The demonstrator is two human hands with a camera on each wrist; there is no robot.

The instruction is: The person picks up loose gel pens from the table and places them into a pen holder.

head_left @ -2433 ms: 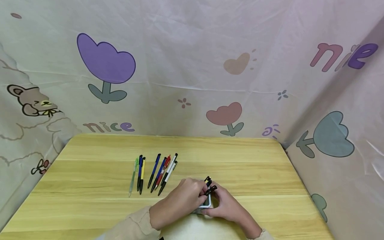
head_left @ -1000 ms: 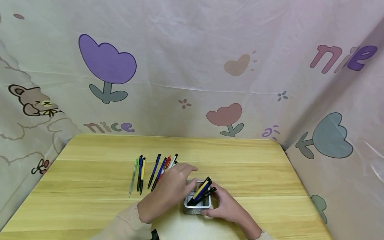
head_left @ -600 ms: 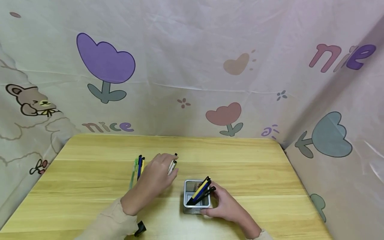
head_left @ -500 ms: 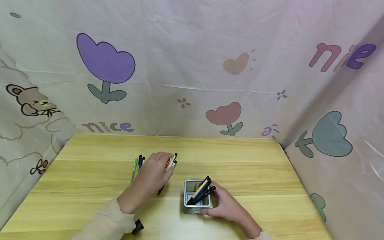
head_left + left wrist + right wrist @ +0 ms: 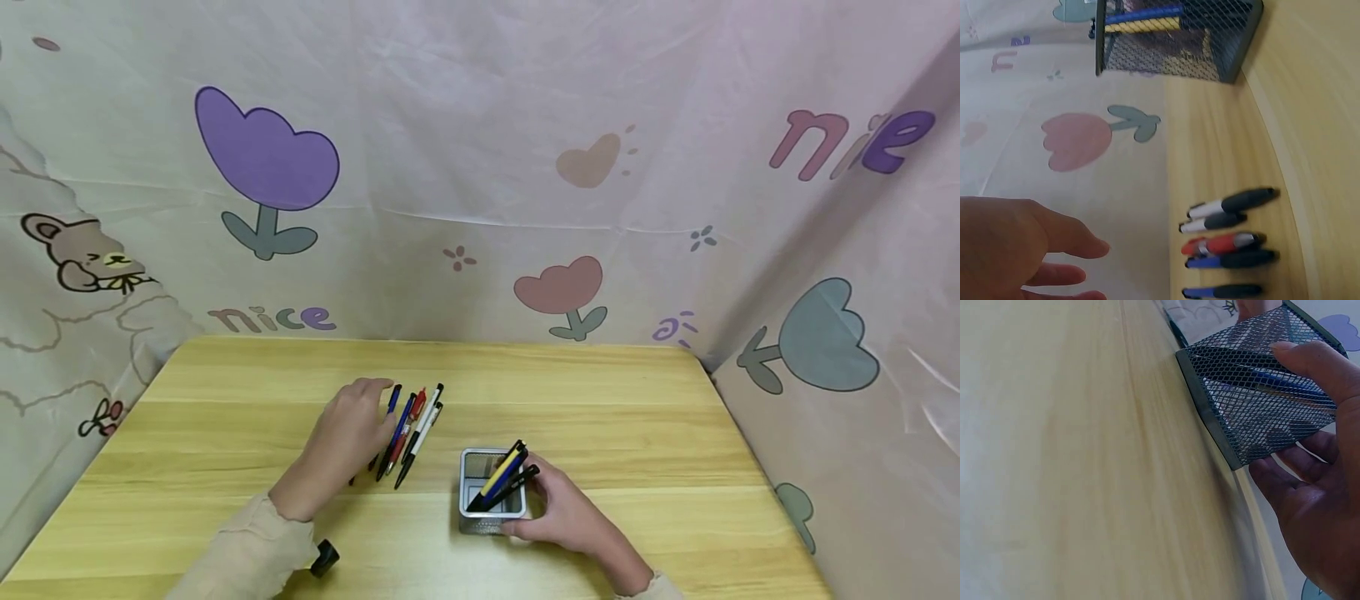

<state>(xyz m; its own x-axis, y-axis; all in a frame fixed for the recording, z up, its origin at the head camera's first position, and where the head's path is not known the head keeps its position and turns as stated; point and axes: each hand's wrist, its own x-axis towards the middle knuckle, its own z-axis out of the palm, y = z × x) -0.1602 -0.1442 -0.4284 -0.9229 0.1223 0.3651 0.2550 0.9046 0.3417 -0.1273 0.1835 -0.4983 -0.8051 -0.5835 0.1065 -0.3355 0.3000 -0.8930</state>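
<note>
In the head view my left hand point(image 5: 341, 437) hovers over the left end of a row of pens, thumb and fingers loosely spread with nothing between them. It covers most of the leftmost pens. To its right lie blue pens point(image 5: 400, 433), a red pen point(image 5: 417, 406) and two white-and-black pens point(image 5: 425, 425). My right hand point(image 5: 562, 508) grips the right side of a square mesh pen holder point(image 5: 483, 527); in the right wrist view its thumb point(image 5: 1310, 362) presses the mesh wall. A yellow pen point(image 5: 498, 477) and several dark ones lean inside the holder.
The wooden table point(image 5: 637, 417) carries everything. A printed cloth point(image 5: 450, 125) hangs behind it and along both sides. A black strap end point(image 5: 325, 558) sticks out beside the left sleeve point(image 5: 247, 542).
My left hand has gone from the pen holder leftward across the pens to the row's left end, uncovering the red and white ones. The right hand and the holder have stayed put.
</note>
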